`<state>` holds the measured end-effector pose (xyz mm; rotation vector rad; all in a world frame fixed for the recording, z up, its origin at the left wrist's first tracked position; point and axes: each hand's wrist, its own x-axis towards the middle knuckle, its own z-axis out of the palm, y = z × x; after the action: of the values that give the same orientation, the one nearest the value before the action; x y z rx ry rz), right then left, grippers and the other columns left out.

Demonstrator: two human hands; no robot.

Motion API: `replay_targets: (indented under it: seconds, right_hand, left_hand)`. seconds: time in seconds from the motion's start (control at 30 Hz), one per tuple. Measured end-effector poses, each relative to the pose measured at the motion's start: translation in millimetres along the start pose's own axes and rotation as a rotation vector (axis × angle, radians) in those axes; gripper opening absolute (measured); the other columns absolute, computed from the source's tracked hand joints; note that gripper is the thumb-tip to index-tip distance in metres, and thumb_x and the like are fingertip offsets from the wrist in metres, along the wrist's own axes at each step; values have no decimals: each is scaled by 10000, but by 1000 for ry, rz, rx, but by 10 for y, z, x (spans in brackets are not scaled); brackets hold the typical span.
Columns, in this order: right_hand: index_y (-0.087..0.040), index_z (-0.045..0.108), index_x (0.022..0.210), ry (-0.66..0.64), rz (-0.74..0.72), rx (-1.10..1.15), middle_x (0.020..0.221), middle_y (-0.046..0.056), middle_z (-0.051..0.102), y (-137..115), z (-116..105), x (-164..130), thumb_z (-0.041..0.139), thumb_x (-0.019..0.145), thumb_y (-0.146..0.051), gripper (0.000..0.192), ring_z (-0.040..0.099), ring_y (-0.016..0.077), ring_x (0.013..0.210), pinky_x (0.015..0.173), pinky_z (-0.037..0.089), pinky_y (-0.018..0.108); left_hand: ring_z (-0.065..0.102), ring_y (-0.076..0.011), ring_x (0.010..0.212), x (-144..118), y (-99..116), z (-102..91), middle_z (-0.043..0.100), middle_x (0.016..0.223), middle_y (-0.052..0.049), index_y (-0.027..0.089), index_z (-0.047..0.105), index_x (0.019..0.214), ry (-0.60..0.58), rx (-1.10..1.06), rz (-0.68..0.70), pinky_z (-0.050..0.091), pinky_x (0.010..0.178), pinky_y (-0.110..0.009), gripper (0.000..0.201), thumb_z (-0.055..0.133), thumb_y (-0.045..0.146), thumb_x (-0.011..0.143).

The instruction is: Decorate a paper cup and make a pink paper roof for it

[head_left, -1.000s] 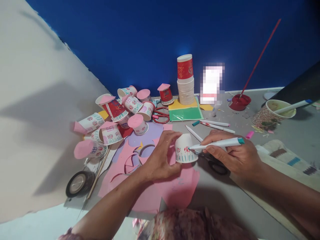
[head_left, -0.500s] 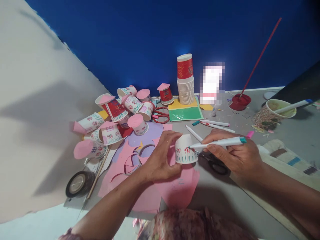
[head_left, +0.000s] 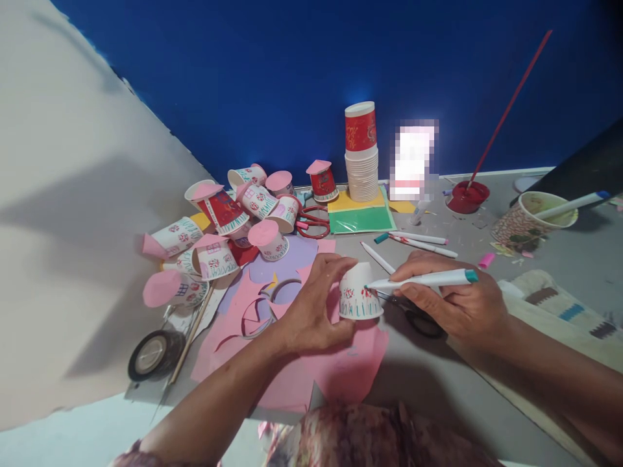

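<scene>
A white paper cup (head_left: 359,301), upside down, carries red dotted flowers and green strokes near its rim. My left hand (head_left: 318,305) grips it from the left, thumb low and fingers at the top. In my right hand (head_left: 462,301) is a white felt-tip pen (head_left: 428,279) with a green end, its tip touching the cup's side by the red dots. Beneath the hands lie pink paper sheets (head_left: 292,376) with cut-out holes. Black-handled scissors (head_left: 423,322) rest partly hidden under my right hand.
Decorated cups with pink paper tops (head_left: 214,259) crowd the left. Behind stands a tall cup stack (head_left: 362,168) near red-handled scissors (head_left: 314,224). More felt-tip pens (head_left: 423,245) lie beyond my hands. Black tape (head_left: 150,355) sits left; a red pot (head_left: 467,198) and patterned cup (head_left: 530,220) stand right.
The cup has turned slightly and shifted a little left in my left hand. The pen has moved slightly left with it, its tip still at the cup's side.
</scene>
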<state>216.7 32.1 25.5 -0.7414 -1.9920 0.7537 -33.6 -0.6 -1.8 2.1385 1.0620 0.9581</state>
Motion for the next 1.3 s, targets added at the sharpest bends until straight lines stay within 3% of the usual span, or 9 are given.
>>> replay_targets:
  seconds: [0.33, 0.83, 1.3]
  right_hand:
    - [-305, 753, 983, -40, 12, 27, 817, 34, 751, -11, -3, 3, 622, 1025, -294, 139, 658, 215, 650, 599, 510, 387]
    - [-278, 719, 1026, -67, -91, 25, 813, 23, 755, -6, 15, 17, 640, 984, -187, 127, 662, 193, 652, 584, 506, 352]
    - [-305, 732, 987, -77, -41, 5, 798, 31, 751, -71, -4, 23, 601, 1016, -230, 154, 641, 200, 623, 572, 499, 371]
  left_hand:
    - [497, -328, 1218, -13, -23, 12, 481, 1276, -95, 313, 409, 1476, 2, 16, -5, 508, 1047, -572, 885, 735, 187, 663]
    - [482, -344, 1231, -15, -28, 19, 462, 1271, -97, 307, 424, 1441, -29, -21, -46, 479, 1053, -577, 856, 747, 244, 651]
    - [505, -325, 1217, -7, -31, 19, 482, 1268, -94, 299, 424, 1444, -12, -3, -35, 494, 1047, -541, 836, 754, 231, 678]
